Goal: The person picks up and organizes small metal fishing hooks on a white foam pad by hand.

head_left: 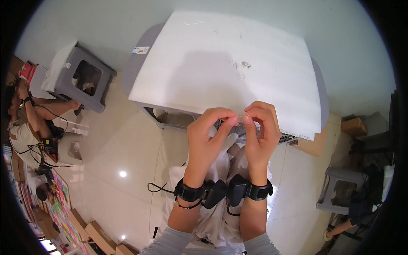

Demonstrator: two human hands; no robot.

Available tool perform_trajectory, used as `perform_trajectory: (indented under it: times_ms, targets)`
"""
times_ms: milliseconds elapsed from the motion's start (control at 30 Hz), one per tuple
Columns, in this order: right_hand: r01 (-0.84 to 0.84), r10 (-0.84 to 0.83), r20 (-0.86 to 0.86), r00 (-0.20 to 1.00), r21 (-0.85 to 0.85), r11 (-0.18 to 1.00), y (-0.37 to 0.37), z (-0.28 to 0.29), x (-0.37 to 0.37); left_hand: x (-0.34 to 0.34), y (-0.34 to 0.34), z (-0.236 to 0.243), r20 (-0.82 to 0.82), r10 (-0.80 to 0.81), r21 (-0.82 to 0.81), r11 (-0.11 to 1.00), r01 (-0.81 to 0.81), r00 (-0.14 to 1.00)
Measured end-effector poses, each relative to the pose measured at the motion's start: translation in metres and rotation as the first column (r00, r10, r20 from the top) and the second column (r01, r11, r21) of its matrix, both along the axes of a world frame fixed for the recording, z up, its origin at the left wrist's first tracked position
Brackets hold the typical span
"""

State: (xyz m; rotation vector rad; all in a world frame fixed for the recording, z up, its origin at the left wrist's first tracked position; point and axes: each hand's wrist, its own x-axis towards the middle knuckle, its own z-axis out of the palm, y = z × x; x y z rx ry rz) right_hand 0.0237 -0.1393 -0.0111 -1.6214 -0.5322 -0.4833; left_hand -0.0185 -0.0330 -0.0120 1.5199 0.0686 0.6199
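Note:
Above my lap, at the table's front edge, my left hand [207, 134] and my right hand [261, 134] meet fingertip to fingertip. Thumb and forefinger of each are pinched on a small thin translucent piece [240, 119] stretched between them; its exact kind is too small to tell. Beyond the hands, a white foam sheet [182, 42] covers the grey table [146, 44]. On it lies a little tangle of thin dark strands [246, 64], with several fine wire-like bits scattered nearby. More thin strands [293, 135] line the sheet's front right edge.
Black bands with box-shaped devices [214, 193] circle both my wrists, and a cable loops beside the left one. Grey stools stand left [91, 80] and right [340, 191]. Other people sit at the left, and part of one shows at right. Cardboard boxes [100, 238] lie lower left.

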Motion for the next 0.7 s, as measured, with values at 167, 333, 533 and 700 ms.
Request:
perform_trajectory:
  times_ms: [167,333,533,700]
  targets:
    - [-0.012,0.012,0.001,1.000,0.002,1.000,-0.0013,0.0015,0.0015,-0.0001,0.0019,0.0033,0.046,0.033,0.071,0.997,-0.036,0.998]
    - [-0.030,0.032,0.031,0.999,-0.067,0.997,-0.0028,0.0024,0.0027,0.0010,0.0007,0.0025,0.069,0.081,0.095,0.992,-0.088,0.994]
    - [-0.007,0.008,0.029,1.000,-0.015,1.000,-0.0001,0.0012,0.0036,0.0009,0.0020,0.0026,0.099,0.064,0.121,0.990,-0.076,0.993]
    - [-0.033,0.033,0.006,0.999,0.073,0.997,-0.0010,0.0008,0.0037,-0.0055,-0.0012,0.0066,-0.026,0.033,-0.029,0.999,-0.034,0.999]
